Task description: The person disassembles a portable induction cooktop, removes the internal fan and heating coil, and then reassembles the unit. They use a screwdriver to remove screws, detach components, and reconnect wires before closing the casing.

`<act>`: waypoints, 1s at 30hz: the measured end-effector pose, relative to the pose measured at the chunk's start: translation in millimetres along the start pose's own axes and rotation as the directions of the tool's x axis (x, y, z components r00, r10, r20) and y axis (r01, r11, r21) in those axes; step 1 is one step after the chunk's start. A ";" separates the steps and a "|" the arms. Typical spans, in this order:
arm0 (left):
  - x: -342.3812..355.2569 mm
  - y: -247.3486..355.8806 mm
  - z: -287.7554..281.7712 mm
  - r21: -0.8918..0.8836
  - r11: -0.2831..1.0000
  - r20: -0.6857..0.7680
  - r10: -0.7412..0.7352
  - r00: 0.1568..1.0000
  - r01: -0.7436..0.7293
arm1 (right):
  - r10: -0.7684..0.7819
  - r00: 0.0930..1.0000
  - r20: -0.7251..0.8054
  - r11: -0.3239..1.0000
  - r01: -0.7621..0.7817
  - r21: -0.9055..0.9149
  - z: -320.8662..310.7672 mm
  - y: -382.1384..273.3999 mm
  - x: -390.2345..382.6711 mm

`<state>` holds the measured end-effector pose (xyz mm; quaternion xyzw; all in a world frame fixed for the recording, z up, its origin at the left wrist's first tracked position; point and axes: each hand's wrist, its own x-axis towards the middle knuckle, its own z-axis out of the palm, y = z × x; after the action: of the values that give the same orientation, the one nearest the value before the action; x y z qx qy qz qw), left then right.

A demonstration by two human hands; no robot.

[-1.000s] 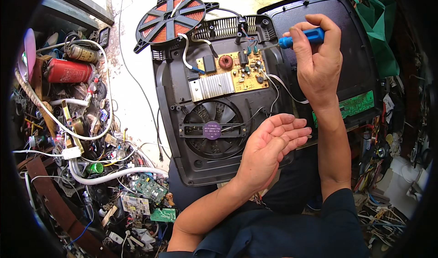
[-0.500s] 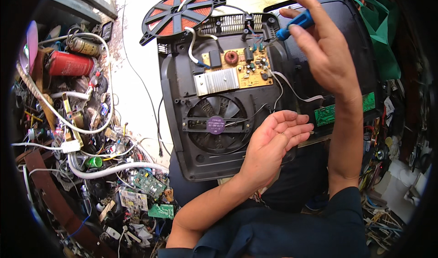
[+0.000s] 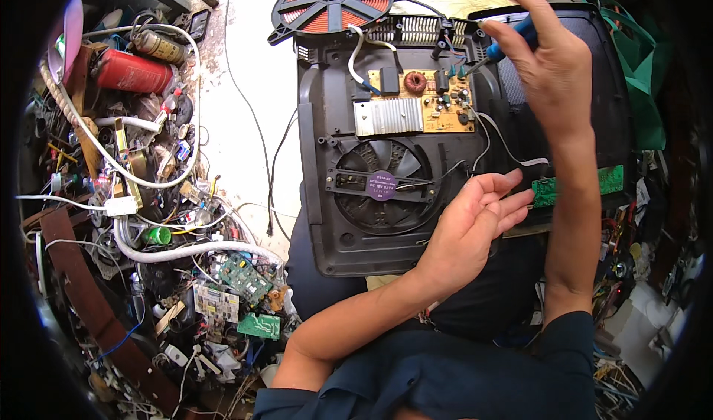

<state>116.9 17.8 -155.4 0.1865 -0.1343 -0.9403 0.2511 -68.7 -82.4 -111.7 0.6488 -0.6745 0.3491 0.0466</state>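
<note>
An opened induction cooker's black base [image 3: 321,197] lies before me. My right hand [image 3: 553,75] is closed on a blue-handled screwdriver [image 3: 493,51]. Its shaft slants down toward the upper right corner of the tan circuit board [image 3: 451,121], beside small teal terminals [image 3: 457,72]; whether the tip touches is too small to tell. Palm up, my left hand [image 3: 468,230] hovers over the base's lower right side, fingers apart and holding nothing. Next to it is a black fan [image 3: 386,216] with a purple hub. A silver heat sink [image 3: 388,117] sits on the board.
At the base's far edge rests a copper coil [image 3: 332,4]. To the right lies the black cover [image 3: 583,123] with a green board [image 3: 583,186], joined by a white cable [image 3: 512,151]. Scrap, a red cylinder [image 3: 132,72] and a white hose [image 3: 200,248] crowd the left.
The base, the coil and the surroundings have shifted right and upward in the picture. My right hand still has the screwdriver at the board's corner; its fingers have changed position on the handle.
</note>
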 end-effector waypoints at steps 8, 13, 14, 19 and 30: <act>-2.7 8.1 3.0 0.008 0.994 0.010 -0.112 0.994 0.112 | 0.112 0.983 0.144 0.933 -0.154 0.327 -12.5 -3.2 5.8; -3.7 10.1 -0.9 0.128 0.977 0.035 -0.179 0.983 0.173 | 0.060 0.997 -0.055 0.996 -0.056 0.074 -6.1 -10.9 4.1; -4.5 10.2 -2.5 0.145 0.973 0.052 -0.191 0.980 0.182 | 0.048 0.994 -0.098 0.991 -0.036 0.126 -4.9 -15.4 3.9; -7.4 12.7 0.1 0.202 0.950 0.061 -0.254 0.965 0.237 | 0.200 0.969 0.142 0.977 -0.209 0.049 -8.6 10.1 -5.3; -0.8 2.9 -1.5 0.112 0.974 0.058 -0.204 0.977 0.197 | 0.373 0.888 0.268 0.927 -0.368 -0.070 -10.6 3.1 2.0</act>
<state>119.4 15.6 -155.5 0.1794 -0.1727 -0.9583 0.1398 -76.0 -78.7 -104.0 0.5502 -0.7885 0.2519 -0.1099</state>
